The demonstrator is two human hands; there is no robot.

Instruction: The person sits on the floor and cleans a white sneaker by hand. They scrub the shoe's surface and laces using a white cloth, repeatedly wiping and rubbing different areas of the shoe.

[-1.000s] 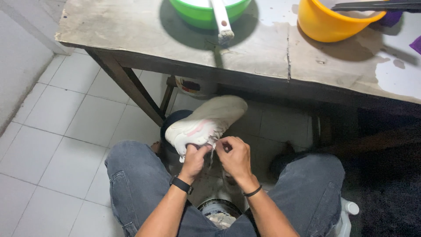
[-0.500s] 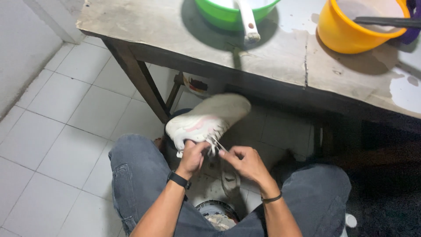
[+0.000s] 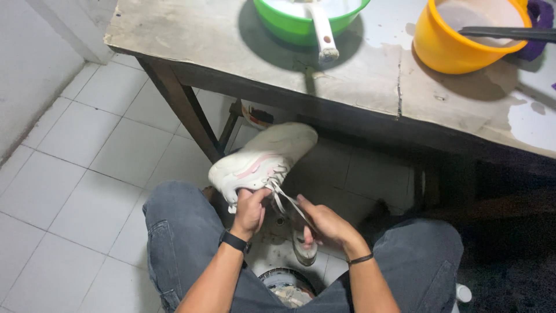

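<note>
A white sneaker [image 3: 263, 159] with pink trim hangs above my knees, sole side toward the table. My left hand [image 3: 250, 210], with a black watch on the wrist, grips the sneaker near its opening. My right hand [image 3: 324, 223], a thin black band on its wrist, pinches a white shoelace [image 3: 286, 201] that stretches taut from the sneaker's eyelets. Below my hands a second white shoe [image 3: 304, 250] stands on the floor between my legs.
A worn grey table [image 3: 231, 52] stands in front, bearing a green basin [image 3: 301, 20] with a white brush [image 3: 321, 35] and a yellow bucket [image 3: 457, 46]. White floor tiles [image 3: 87, 162] lie to the left. A round container [image 3: 286, 287] sits between my feet.
My right hand has drawn away from the sneaker to the right and downward, pulling the lace out longer. The view has shifted left and closer to the table.
</note>
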